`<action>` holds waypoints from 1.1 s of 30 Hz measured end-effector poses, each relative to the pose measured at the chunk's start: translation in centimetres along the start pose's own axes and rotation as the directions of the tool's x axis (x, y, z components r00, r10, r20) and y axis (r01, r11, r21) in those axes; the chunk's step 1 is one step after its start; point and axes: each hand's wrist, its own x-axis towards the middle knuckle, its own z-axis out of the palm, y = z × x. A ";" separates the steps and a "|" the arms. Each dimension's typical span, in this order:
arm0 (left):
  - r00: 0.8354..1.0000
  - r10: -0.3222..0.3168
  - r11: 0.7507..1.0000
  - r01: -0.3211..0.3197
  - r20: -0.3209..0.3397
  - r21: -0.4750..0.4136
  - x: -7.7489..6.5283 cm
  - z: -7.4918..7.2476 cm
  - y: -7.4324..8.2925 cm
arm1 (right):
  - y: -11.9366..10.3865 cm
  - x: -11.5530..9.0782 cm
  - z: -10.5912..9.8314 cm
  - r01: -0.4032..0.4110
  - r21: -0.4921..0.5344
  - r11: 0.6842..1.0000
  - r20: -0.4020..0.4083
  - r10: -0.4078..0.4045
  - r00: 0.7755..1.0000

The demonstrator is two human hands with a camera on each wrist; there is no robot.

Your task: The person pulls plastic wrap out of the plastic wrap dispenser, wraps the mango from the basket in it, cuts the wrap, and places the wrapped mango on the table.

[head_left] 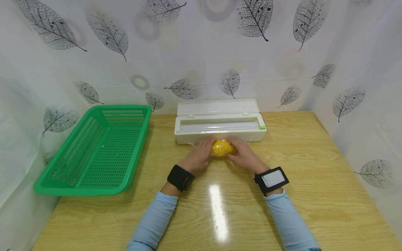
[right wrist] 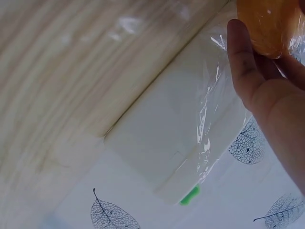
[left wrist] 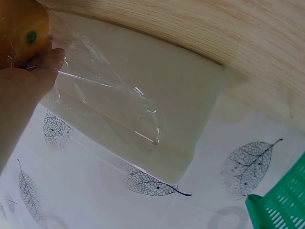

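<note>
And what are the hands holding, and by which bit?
A yellow-orange fruit under clear plastic film: the left hand holds its left side, the right hand its right side.

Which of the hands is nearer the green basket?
Left. The left hand holds the yellow fruit on the side facing the green basket; the right hand holds its far side.

The clear film (right wrist: 205, 138) is glossy, crinkled plastic. The basket (head_left: 78, 191) looks plastic, the counter (head_left: 339, 198) smooth, shiny wood.
</note>
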 end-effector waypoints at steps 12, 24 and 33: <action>0.996 -0.082 0.995 0.084 -0.033 0.046 -0.1 -0.2 0.3 | -0.3 -0.1 0.2 -0.057 -0.053 0.997 0.014 0.057 0.998; 0.992 -0.058 0.992 0.069 -0.108 0.105 -0.1 -0.1 0.3 | -0.3 -0.2 0.1 -0.109 0.000 0.994 -0.004 0.109 0.994; 0.990 -0.053 0.997 0.060 -0.131 0.052 0.0 -0.1 0.0 | -0.2 -0.1 0.1 -0.100 0.010 0.995 -0.029 0.100 0.995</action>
